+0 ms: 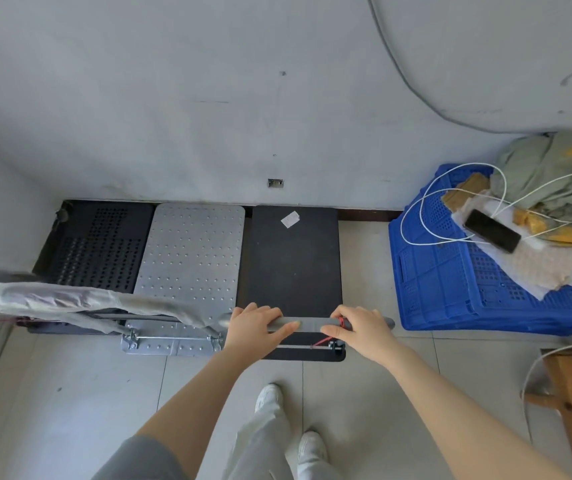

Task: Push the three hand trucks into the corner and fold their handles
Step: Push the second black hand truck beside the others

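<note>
Both hands are closest to me: my left hand (255, 327) and right hand (357, 329) each have their grip wrapped tight around the grey handle bar (308, 322) of the black hand truck (295, 258), fingers over the top, thumbs underneath. A red cord (326, 339) hangs from the bar by my right thumb. That truck stands against the wall (208, 116), touching the silver studded truck (191, 254) on its left; a black perforated truck (100, 251) fills the corner beyond. A plastic-wrapped handle (80, 299) stands upright over those two. At right sits a blue crate (457, 271) with a phone (492, 230) on top.
</note>
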### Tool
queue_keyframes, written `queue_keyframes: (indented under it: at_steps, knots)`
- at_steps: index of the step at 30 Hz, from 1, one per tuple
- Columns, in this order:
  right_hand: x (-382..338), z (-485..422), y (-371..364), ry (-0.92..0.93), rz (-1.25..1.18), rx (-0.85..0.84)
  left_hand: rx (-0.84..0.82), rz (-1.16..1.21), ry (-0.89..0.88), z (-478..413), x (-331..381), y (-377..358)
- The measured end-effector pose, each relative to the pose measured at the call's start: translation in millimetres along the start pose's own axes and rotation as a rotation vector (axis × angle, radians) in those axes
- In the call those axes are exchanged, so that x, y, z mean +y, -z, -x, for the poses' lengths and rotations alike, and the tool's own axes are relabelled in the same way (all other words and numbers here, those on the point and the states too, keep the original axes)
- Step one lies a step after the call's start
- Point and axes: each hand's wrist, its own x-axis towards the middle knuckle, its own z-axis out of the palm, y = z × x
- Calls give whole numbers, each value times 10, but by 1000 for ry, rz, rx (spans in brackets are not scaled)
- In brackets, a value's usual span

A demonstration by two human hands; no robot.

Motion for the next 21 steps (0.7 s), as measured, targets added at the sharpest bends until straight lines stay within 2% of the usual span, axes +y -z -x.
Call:
queue_keyframes:
  at_steps: [13, 21]
  knots:
    - [92, -122, -69, 15, -83, -33, 63, 7, -30, -43, 0, -5]
    - [45, -2, -72, 27, -100, -38, -27, 31, 24, 55, 74, 33]
